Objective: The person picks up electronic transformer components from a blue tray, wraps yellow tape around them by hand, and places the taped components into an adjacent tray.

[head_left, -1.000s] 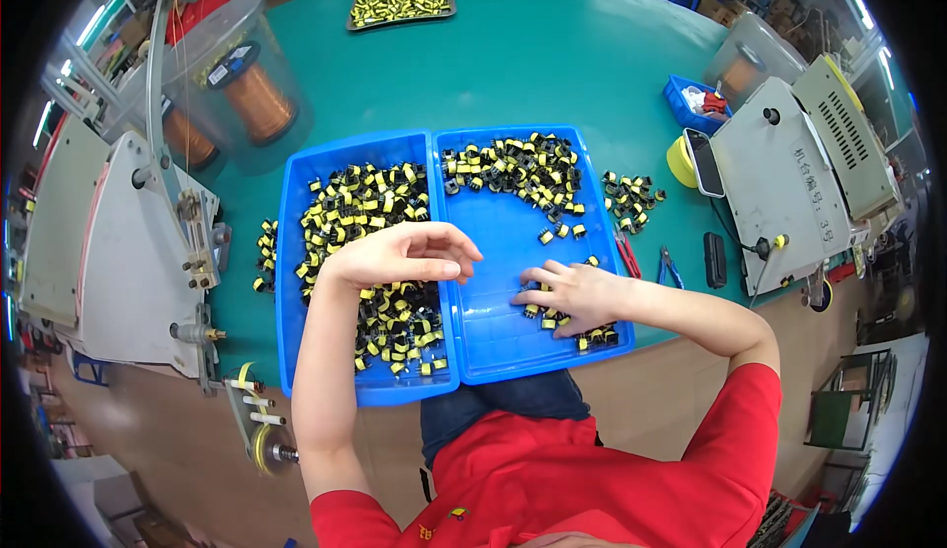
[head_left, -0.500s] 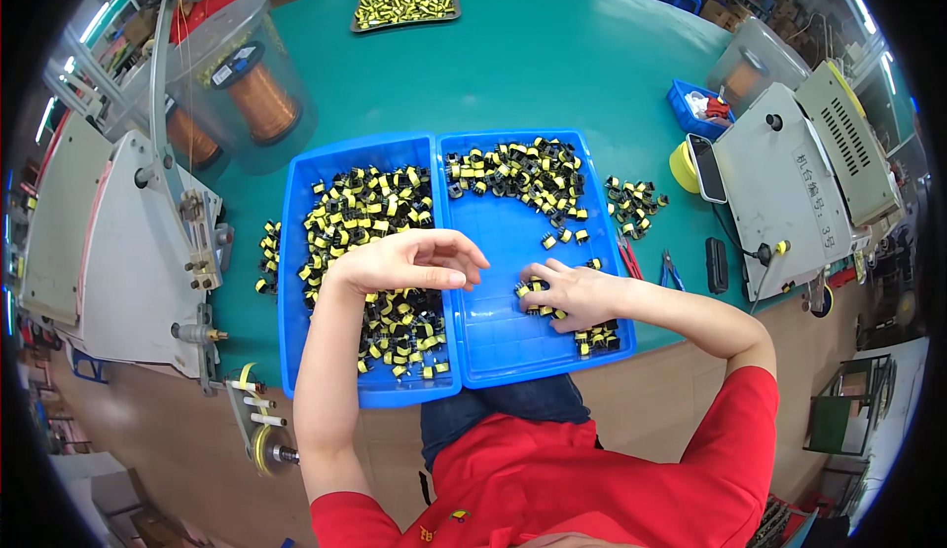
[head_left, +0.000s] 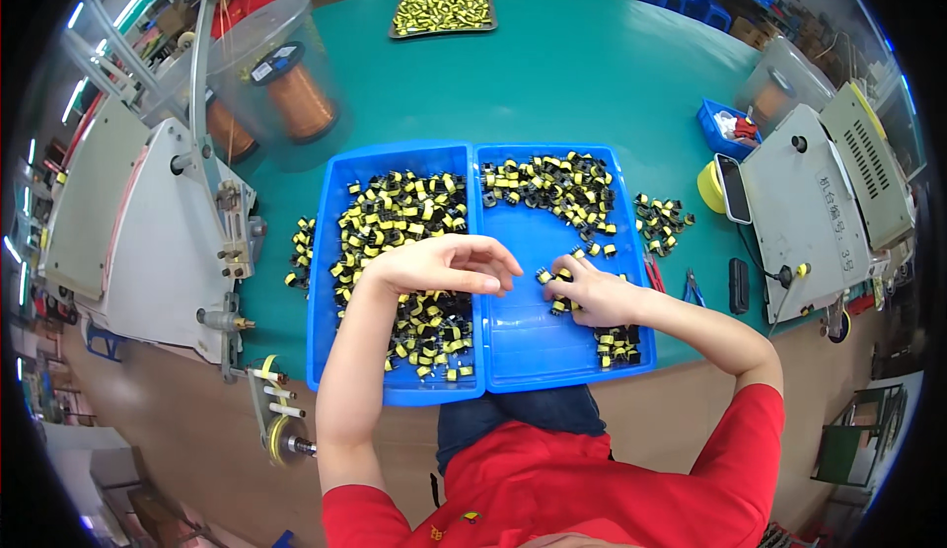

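Observation:
Two blue trays stand side by side. The left tray (head_left: 322,272) is heaped with small coils (head_left: 404,213) wrapped in yellow tape on black bobbins. In the right tray (head_left: 518,356), more coils (head_left: 557,188) lie along the far side and in the near right corner. My right hand (head_left: 604,296) is low over the right tray, its fingers curled round a few yellow-and-black coils (head_left: 558,292); how many is hidden. My left hand (head_left: 449,264) hovers over the inner walls between the trays, palm turned inward, fingers loosely bent and apart, with nothing in it.
Loose coils (head_left: 663,224) lie right of the trays, near red-handled pliers (head_left: 653,272), blue-handled pliers (head_left: 693,290) and a black case (head_left: 738,286). Machines (head_left: 153,242) flank both sides. Copper wire spools (head_left: 296,94) and a tray of yellow parts (head_left: 444,7) stand farther back.
The whole view has shifted, so everything sits farther right in the picture. Against the tray, my right hand has moved slightly away from me with the coils. My left hand stays about still.

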`<state>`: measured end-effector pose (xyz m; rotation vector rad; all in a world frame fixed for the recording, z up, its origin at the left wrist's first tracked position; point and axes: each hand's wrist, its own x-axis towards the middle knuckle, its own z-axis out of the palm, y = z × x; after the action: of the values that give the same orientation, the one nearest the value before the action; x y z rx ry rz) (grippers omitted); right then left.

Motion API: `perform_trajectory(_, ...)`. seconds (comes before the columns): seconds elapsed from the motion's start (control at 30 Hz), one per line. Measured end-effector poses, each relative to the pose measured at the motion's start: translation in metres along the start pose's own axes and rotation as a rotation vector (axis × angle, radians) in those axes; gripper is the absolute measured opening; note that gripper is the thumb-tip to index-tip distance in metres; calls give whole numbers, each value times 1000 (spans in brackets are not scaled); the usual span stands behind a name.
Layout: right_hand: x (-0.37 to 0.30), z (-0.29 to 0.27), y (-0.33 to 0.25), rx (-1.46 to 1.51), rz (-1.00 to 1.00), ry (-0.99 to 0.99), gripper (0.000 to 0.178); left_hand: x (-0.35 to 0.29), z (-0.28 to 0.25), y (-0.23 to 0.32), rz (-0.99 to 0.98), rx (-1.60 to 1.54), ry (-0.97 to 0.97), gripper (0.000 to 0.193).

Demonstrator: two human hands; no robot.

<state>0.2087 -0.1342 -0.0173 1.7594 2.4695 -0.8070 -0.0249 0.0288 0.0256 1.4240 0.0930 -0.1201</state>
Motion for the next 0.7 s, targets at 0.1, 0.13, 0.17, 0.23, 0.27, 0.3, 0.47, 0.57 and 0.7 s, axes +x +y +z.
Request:
perform_trajectory(0.1,-5,-11,-7,-54,-28,84,52,-2,1,0,-11,-23,13,33)
perform_trajectory(0.13,-5,-10,-6,-89,54,209,50,0,2,0,-11,-23,12,33)
perform_trajectory(0.17,-4,-8,-5,-125,137,333,48,3,2,1,-26,-11,36,33)
perform_trajectory(0.23,4,7,3,-163,245,437,45,4,2,1,-75,4,117,30)
perform_trajectory(0.27,7,16,2,-269,355,438,47,4,1,0,-75,6,118,30)
perform_trajectory(0.3,9,24,-1,-375,465,438,51,4,-1,-3,-79,-36,207,29)
perform_trajectory(0.47,13,40,-20,-376,383,445,61,5,-4,-1,3,-213,488,26)
perform_trajectory(0.57,14,35,-28,-349,319,502,61,5,-6,-4,26,-294,571,25)
perform_trajectory(0.7,16,42,-27,-318,410,478,63,7,-8,-7,21,-324,617,25)
